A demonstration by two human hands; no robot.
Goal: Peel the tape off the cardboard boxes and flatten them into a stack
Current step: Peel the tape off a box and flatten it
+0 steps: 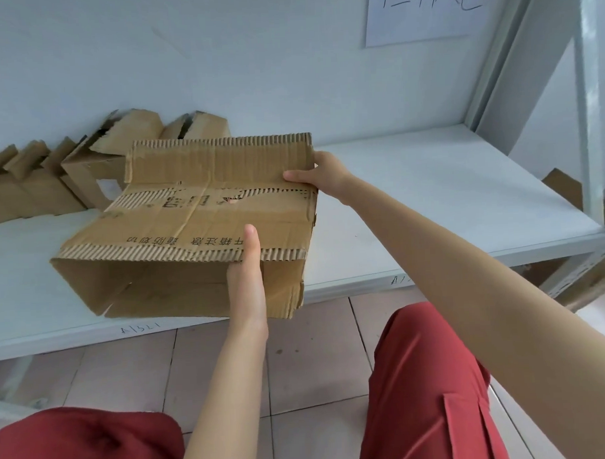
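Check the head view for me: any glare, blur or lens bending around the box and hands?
Head view: soft, even light, no glare or hard shadows on the cardboard box or shelf; head view: box print, left hand and right hand look fairly sharp; head view: wide-angle lens leans the shelf post at right.

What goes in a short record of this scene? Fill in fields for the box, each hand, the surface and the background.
box: cardboard box, not flattened, open end towards the camera, far flap raised
left hand: flat against the box's near edge, fingers straight
right hand: pinches the raised flap's right corner
surface: white shelf
background: smaller boxes at the left, by the wall
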